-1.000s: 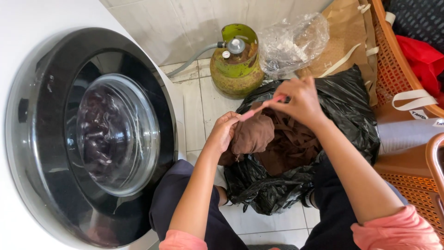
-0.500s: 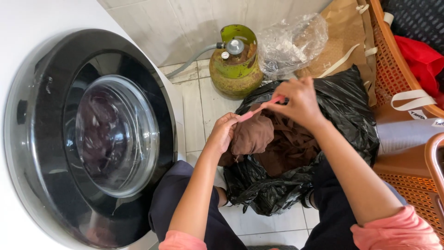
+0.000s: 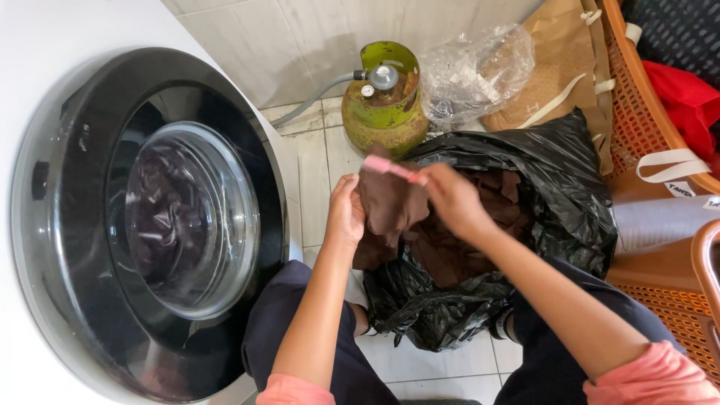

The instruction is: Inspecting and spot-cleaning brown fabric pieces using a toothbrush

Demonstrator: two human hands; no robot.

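At your far left the washing machine [image 3: 45,90] stands with its round door [image 3: 150,225] swung open toward you, the glass bowl of it dark and showing only dim reflections, so you cannot tell from here whether anything is loaded inside. Your left hand [image 3: 346,214] is closed on the left edge of a brown garment [image 3: 390,206], pinching the cloth between fingers and thumb. Your right hand [image 3: 450,199] is closed too, its grip narrow on a thin pink band [image 3: 390,166] that runs along the garment's top edge, with the cloth hanging below it. The garment is lifted just above the mouth of the black bin bag [image 3: 555,187] that sits between your knees, and more brown clothes [image 3: 465,247] lie heaped in that bag. Judged from this, the sorting looks early: one piece is raised and in hand, the bag looks well filled, and nothing is seen passing into the machine yet. You are crouched low on a pale tiled floor [image 3: 315,157]; behind the bag stands a green gas cylinder [image 3: 384,105] with a grey hose, then a crumpled clear plastic bag [image 3: 472,71], a brown paper bag [image 3: 562,67], and at the far right a woven basket [image 3: 637,112] holding something red.
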